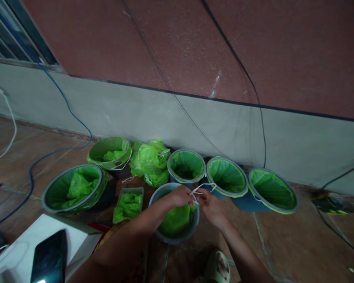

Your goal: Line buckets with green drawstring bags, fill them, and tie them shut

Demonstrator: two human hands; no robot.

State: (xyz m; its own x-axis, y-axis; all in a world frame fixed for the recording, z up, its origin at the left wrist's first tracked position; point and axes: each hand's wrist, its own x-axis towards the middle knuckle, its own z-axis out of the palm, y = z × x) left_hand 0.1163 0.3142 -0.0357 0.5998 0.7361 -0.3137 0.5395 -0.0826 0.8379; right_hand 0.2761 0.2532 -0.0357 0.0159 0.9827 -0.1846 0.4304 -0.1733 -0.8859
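Note:
My left hand (181, 195) and my right hand (210, 203) meet over the right side of a grey bucket (177, 238). Their fingers are closed on a thin white drawstring (196, 192), which crosses and loops between them. Inside the bucket, below my hands, lies a bright green plastic bag (174, 222); my left forearm hides part of it. The drawstring's far end reaches toward a lined bin (227, 177) just behind my right hand. Whether the string is knotted, I cannot tell.
More green-lined bins (186, 166) (273, 190) line the wall, with tied green bags (152, 159) among them. Left are a lined bucket (76, 188), a small tub (128, 204) and a phone (49, 257) on a white box (20, 243). A blue cable (32, 173) crosses the floor.

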